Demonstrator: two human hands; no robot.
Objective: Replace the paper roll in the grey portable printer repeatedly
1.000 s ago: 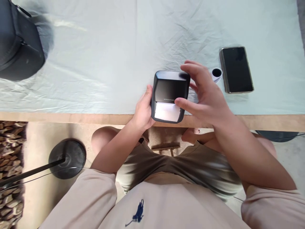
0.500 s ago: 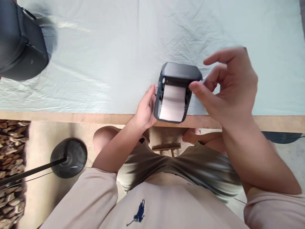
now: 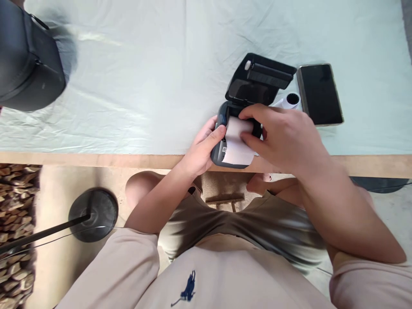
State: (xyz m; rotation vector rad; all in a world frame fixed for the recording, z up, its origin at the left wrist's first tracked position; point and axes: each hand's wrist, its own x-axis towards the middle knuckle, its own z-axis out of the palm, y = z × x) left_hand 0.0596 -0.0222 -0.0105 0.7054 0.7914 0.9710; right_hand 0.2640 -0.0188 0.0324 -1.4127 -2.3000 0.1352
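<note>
A small dark portable label printer [image 3: 219, 155] is held over the table's near edge, its lid [image 3: 252, 89] swung up and back. Inside lies a white paper roll [image 3: 237, 128], whose loose end hangs over the printer's front. My left hand [image 3: 202, 148] grips the printer's left side, thumb on the rim. From the right, my right hand [image 3: 283, 135] reaches into the compartment, thumb and fingertips closed on the roll. Just behind that hand, a second white roll [image 3: 292, 100] with a dark core stands partly hidden on the cloth.
A phone [image 3: 321, 94] with a dark screen lies on the pale cloth [image 3: 135, 77] at the right. At the far left stands a black zipped case [image 3: 30, 64]. The wooden table edge [image 3: 96, 159] runs across. Below it are a round black stand base [image 3: 93, 214] and stacked firewood [image 3: 16, 214].
The printer's lid has swung wide open. My right hand has moved left and down from the lid onto the paper roll, uncovering the phone and second roll. My left thumb now rests on the rim.
</note>
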